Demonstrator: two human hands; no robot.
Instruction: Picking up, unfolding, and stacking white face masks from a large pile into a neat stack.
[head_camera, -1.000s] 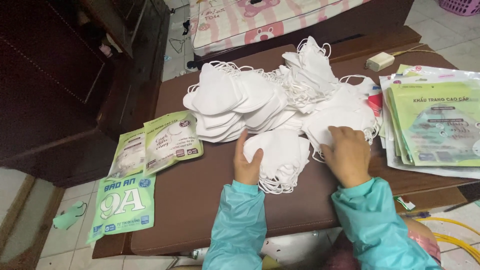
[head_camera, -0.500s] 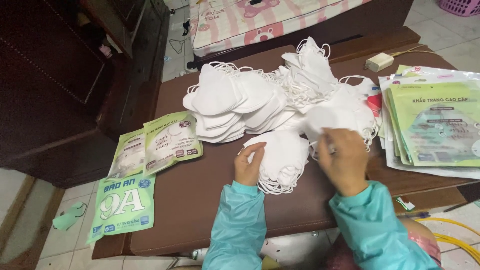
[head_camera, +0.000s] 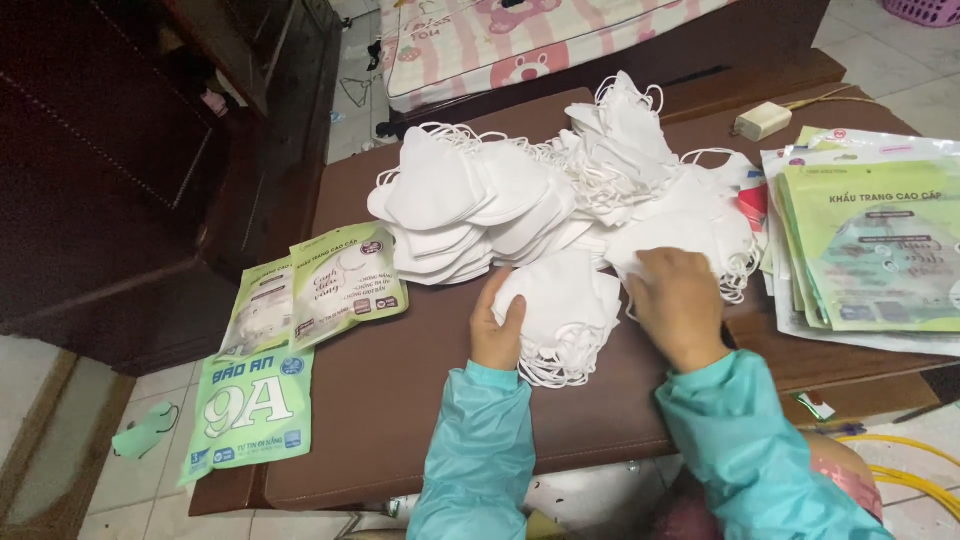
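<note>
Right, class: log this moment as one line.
left hand: steadying mask stack | right hand: on loose mask | surface: brown table

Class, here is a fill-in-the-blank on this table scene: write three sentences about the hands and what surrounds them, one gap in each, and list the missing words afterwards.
1. The left hand rests on a small stack of masks whose colour is ____.
2. The right hand lifts one mask from the big pile, which lies on a table coloured ____.
3. Both sleeves are ____ in colour.

Missing words: white; brown; teal
</note>
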